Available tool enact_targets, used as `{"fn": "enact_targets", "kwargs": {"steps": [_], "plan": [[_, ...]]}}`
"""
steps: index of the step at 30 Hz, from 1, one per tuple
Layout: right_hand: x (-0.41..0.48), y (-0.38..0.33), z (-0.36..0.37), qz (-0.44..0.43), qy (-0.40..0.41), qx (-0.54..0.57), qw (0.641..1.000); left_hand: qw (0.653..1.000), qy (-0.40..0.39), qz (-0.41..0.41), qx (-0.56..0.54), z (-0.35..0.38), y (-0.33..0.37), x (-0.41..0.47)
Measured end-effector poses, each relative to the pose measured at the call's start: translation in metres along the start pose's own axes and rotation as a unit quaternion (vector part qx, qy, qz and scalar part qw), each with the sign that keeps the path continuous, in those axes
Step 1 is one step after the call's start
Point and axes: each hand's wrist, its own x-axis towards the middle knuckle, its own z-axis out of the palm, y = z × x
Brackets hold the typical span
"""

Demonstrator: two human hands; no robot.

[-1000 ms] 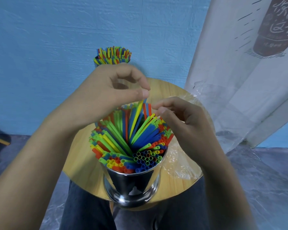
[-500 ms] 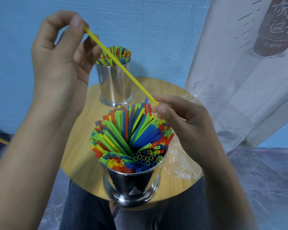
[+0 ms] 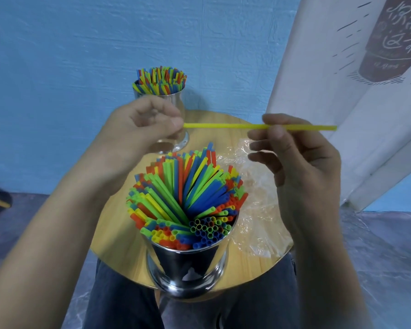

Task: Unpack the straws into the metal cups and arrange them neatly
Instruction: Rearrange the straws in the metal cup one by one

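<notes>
Head cam: yellow straw (image 3: 223,126) now level, clear of near cup (image 3: 188,264); L hand (image 3: 138,129) + R hand (image 3: 294,157) both pinch it; prob. re-seat next.

Seemingly a small drinks shop: blue textured wall (image 3: 81,55), white banner (image 3: 318,79) printed with a cup, round wooden table (image 3: 119,243), marbled floor (image 3: 377,257).

You wore dark blue-grey cloth trousers (image 3: 119,305), the only clothing in view. They covered both thighs and showed below the near edge of the round light wooden table (image 3: 119,245), with a narrow dark gap between the legs. Your left forearm (image 3: 45,233) and right forearm (image 3: 323,269) were bare up to the wrists. Your left hand (image 3: 138,129) and right hand (image 3: 301,157) were bare too.
</notes>
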Motion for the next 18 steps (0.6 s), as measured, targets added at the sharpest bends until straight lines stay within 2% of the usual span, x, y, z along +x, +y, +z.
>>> {"fn": "enact_targets", "kwargs": {"steps": [4, 8, 15, 18], "plan": [[0.005, -0.005, -0.007, -0.033, 0.055, -0.006, 0.998, 0.978, -0.17, 0.0, 0.121, -0.005, -0.001, -0.003], [0.005, -0.006, -0.009, -0.046, 0.037, -0.084, 0.995, 0.946, -0.282, -0.036, 0.157, -0.004, 0.004, -0.005], [-0.002, 0.011, 0.005, -0.033, -0.058, -0.205, 0.976, 0.943, -0.254, -0.037, 0.212, -0.001, -0.001, 0.001], [-0.003, 0.016, 0.006, -0.018, -0.073, -0.223, 0.972, 0.947, -0.208, -0.044, 0.24, 0.0, -0.002, 0.002]]}}
